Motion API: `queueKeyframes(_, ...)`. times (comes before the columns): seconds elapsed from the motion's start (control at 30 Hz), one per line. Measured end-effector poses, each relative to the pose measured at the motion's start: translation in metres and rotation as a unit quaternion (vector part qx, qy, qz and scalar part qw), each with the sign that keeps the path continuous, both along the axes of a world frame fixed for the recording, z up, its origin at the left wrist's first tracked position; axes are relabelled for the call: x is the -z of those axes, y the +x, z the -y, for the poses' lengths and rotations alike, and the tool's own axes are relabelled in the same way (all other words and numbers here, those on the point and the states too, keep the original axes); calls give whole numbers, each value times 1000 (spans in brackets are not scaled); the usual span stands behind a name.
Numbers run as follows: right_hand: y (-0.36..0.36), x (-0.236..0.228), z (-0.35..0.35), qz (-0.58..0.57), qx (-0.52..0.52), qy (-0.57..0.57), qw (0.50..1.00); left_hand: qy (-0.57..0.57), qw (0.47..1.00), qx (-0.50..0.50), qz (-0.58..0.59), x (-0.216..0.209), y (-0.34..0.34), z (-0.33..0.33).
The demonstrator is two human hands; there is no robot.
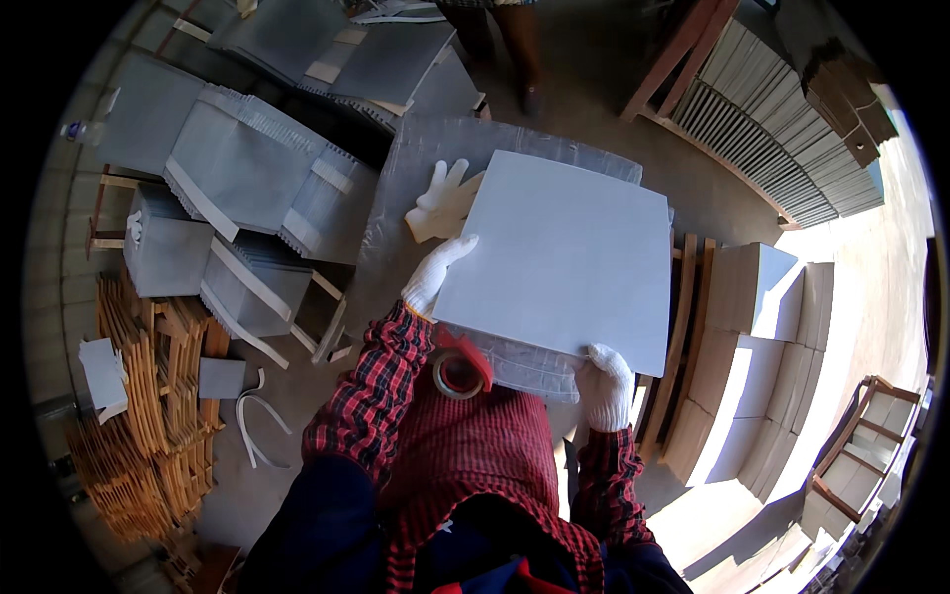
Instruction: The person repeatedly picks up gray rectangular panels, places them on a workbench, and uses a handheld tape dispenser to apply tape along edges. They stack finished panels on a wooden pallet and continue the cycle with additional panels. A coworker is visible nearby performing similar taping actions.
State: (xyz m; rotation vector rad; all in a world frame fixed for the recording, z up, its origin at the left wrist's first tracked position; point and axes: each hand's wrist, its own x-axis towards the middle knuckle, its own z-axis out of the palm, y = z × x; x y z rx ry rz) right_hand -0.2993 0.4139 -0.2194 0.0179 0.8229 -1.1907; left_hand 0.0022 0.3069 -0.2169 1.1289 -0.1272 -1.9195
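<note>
both of my hands wear white knitted gloves, and between them i have one flat grey panel (559,262). it lies in front of me, above a stack wrapped in clear plastic (401,188), turned a little to the side; whether it is raised or resting there, i cannot tell. my left hand (439,274) is closed on the left edge near the corner closest to me, with the thumb stretched along the top face. my right hand (607,386) is closed on the near edge, toward the right corner, the thumb side showing over the rim. on both hands the other fingers go under the panel and are hidden, so i cannot say how they are bent. just beside the panel's far left edge, a loose white glove (445,201) lies on the plastic, its fingers pointing away from me. a red tape holder (463,368) with a round roll is close before my striped apron (470,445), between my arms. to my left stand grey stacks (247,158), and nearer is a pile of wooden slats (148,396). to my right are pale blocks (727,376) in sunlight, and farther, a row of thin sheets (762,129) on a rack. at the top, a person's legs (515,49) are partly seen.
</note>
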Motion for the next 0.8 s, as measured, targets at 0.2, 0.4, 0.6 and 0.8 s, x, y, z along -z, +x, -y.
queueKeyframes(0.2,2,11,22,31,22,-45,998,-16,998,31,50,21,-21,28)
queueKeyframes(0.4,20,8,26,34,95,6,995,-57,998,33,-3,41,-36,1)
queueKeyframes(0.6,41,5,35,-17,161,48,986,34,987,107,-117,65,-98,-68)
queueKeyframes(0.8,42,39,23,36,176,80,980,64,983,168,-48,86,-88,-91)
